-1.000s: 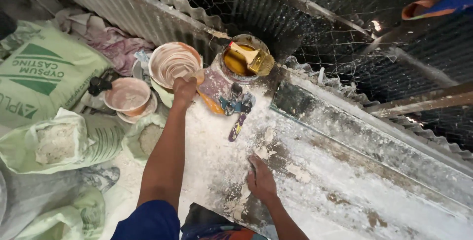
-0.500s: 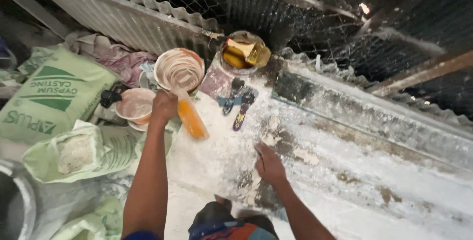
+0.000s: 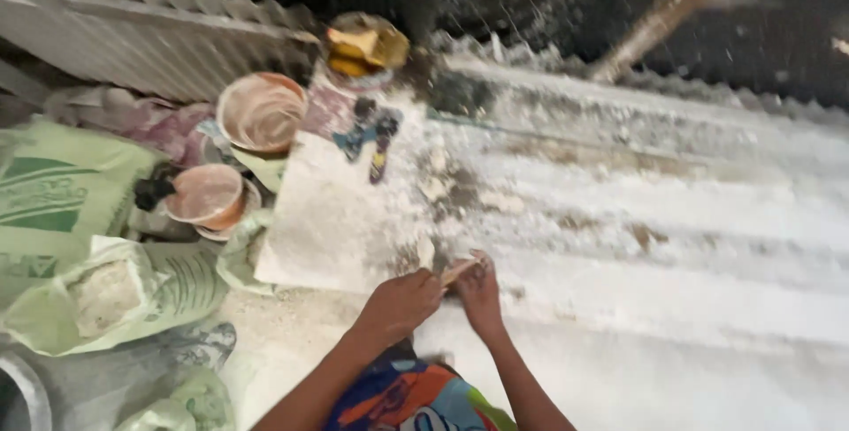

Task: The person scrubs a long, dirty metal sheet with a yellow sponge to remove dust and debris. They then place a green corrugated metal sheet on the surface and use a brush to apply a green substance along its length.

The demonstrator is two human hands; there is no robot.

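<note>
White plaster dust coats the work surface where both hands meet. Left hand [image 3: 400,303]: clenched around the handle of a small flat scraper [image 3: 459,269], blade angled toward the powdered slab [image 3: 340,219], seemingly for scraping. Right hand [image 3: 480,289]: fingers bent against the blade tip, steadying it; grip uncertain. Beyond, well apart: two plaster-smeared bowls [image 3: 262,113] beside the slab's left edge; open green plaster sack [image 3: 106,294] nearer left; corrugated sheet [image 3: 141,46] at rear.
</note>
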